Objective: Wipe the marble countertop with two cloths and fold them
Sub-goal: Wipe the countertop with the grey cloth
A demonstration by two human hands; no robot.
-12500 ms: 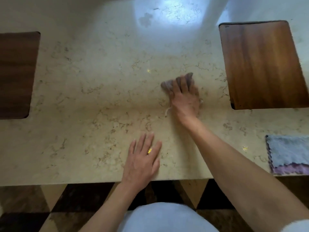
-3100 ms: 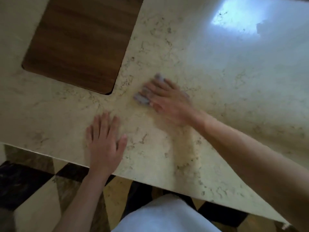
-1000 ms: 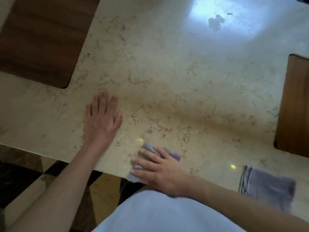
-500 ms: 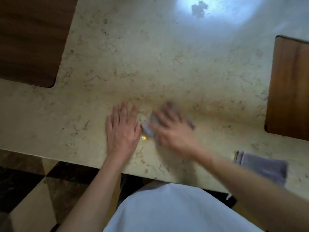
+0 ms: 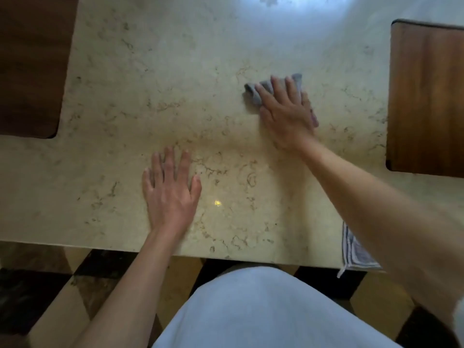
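Note:
The beige marble countertop point(image 5: 155, 79) fills the view. My right hand point(image 5: 286, 111) presses flat on a crumpled grey cloth point(image 5: 256, 91) right of centre; the cloth shows past my fingertips and a purple edge peeks out at the right of my palm. My left hand point(image 5: 170, 192) lies flat on the bare marble near the front edge, fingers apart, holding nothing. A second cloth point(image 5: 356, 252), grey-purple and folded, lies at the front edge on the right, mostly hidden under my right forearm.
A dark wooden inset panel point(image 5: 30, 71) sits at the left and another wooden panel point(image 5: 426, 96) at the right. A bright light reflection point(image 5: 296, 13) shines at the far centre. Below the counter edge is a checkered floor point(image 5: 75, 285).
My right hand has slid the grey cloth away from my left hand, farther back and to the right. My left hand stays flat on the marble.

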